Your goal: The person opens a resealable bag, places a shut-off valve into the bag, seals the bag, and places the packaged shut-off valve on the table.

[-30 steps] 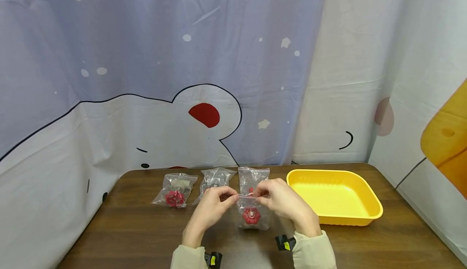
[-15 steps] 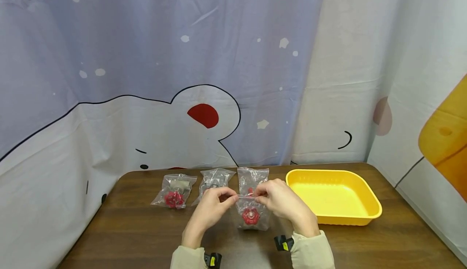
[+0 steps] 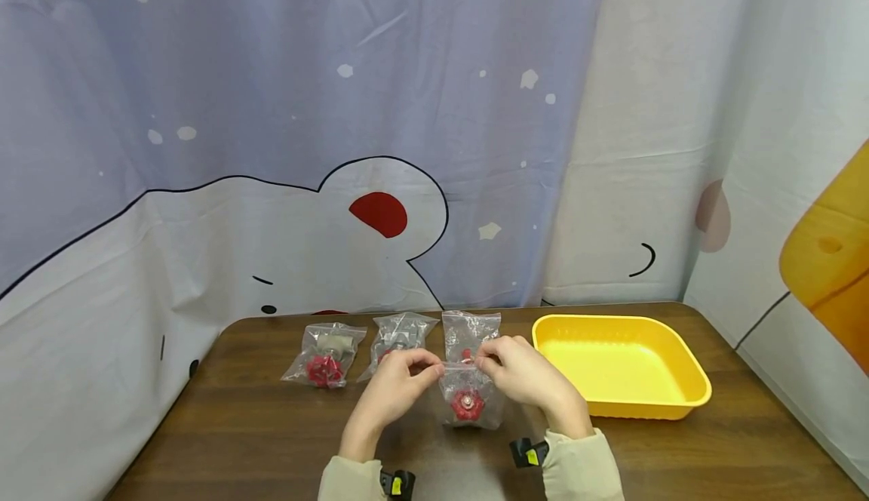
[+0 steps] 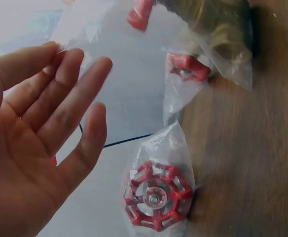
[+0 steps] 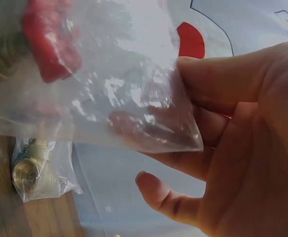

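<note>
A clear zip bag (image 3: 451, 388) holding a valve with a red handwheel (image 3: 467, 405) hangs between the two hands, mouth up. At its top left corner, my left hand (image 3: 394, 388) pinches the edge between thumb and fingertips; the other fingers spread loosely in the left wrist view. My right hand (image 3: 532, 380) holds the right upper corner, the thumb on the near side and fingers behind the plastic (image 5: 134, 98). Brass shows through the bag in the left wrist view, on the valve body (image 4: 223, 24). Directly behind stands another bag (image 3: 471, 325), partly hidden, with a red part inside.
Two more bagged valves lie at the left back, one bag (image 3: 329, 346) with a red wheel and one bag (image 3: 405, 327) partly behind the left hand. A yellow tray (image 3: 621, 410) sits at the right on the brown wooden table (image 3: 271, 441). A patterned curtain (image 3: 271, 109) hangs behind.
The right fingertips have shifted very slightly up and right along the bag's top edge. The left hand and everything else stay nearly still.
</note>
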`<state>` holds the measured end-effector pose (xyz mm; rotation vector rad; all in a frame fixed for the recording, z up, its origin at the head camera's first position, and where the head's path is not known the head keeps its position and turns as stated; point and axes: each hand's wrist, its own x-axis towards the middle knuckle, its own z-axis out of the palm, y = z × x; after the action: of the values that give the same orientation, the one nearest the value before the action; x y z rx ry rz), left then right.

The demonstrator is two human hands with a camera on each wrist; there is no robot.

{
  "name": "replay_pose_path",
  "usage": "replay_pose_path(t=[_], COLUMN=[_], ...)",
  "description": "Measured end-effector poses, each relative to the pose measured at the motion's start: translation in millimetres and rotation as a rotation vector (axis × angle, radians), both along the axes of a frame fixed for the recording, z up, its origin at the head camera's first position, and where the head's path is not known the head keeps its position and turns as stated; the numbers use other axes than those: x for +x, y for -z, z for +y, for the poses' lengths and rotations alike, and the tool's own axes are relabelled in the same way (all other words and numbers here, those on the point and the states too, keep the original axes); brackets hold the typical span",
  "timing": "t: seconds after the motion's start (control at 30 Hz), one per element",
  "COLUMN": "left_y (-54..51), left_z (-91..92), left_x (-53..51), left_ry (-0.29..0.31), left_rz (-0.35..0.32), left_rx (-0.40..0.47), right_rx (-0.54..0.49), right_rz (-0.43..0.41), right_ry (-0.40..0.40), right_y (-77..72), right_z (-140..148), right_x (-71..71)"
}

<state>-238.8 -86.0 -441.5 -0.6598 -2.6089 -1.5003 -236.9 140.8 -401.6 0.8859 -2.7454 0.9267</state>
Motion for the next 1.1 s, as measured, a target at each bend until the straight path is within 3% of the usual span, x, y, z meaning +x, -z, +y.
replay_pose_path(t=[0.17,0.3,0.73,1.1], left_y=[-1.1,-1.6,-1.2,-0.7], left_z=[0.1,0.8,-1.3,-4.7], left_x=[0.3,0.7,-0.7,-0.4], left_ry=[0.035,0.026,0.023,0.047], left_rz=[-0.062,-0.085,-0.077,-0.035], left_rx=[0.092,0.115,0.098,0.083], right_rx=[-0.015,-0.03,-0.103,-0.118], right_rz=[-0.032,-0.043,-0.03,-0.002], right_ry=[0.0,-0.028,-0.121,-0.118], right_y=[0.3,0.6,5.3,5.5], right_z=[-1,3,11,11], right_x=[0.0,-1.5,-8.2,-8.8])
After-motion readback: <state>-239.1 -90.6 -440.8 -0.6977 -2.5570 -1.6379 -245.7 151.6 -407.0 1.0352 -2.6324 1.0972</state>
